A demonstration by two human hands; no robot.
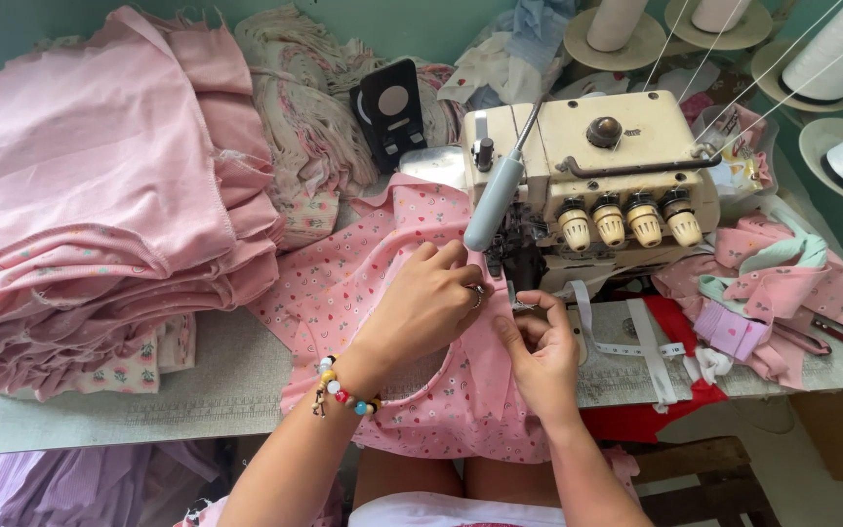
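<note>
Item: pink floral garment (343,293), spread on the bench (197,390) at centre, its seam edge lying just in front of the presser foot of the cream overlock machine (597,185) at 1 o'clock.

My left hand (426,298): palm down on the fabric, fingers (441,256) curled and pressing the folded edge flat; ring on one finger, bead bracelet (343,390) at the wrist.

My right hand (539,351): at 5 o'clock of the needle area, fingers pinched narrow on the fabric edge, thumb on top.

Handling note, as I judge it: I keep both layers aligned, edge square to the foot, left hand steering and holding tension, right fingertips clear of the knife and needles; the knit will stretch if pulled.

Surroundings: stack of folded pink cloth (90,195) at 9 to 10 o'clock; heap of pale printed pieces (304,117) at 11; black device (390,109) at 12; white thread cones (836,49) on stands at 2; white tape strips (651,356) at 4; mixed pink scraps (782,283) at 3.

Containers: no box, bin or tray shows itself; the goods sit in open piles on the bench.
</note>
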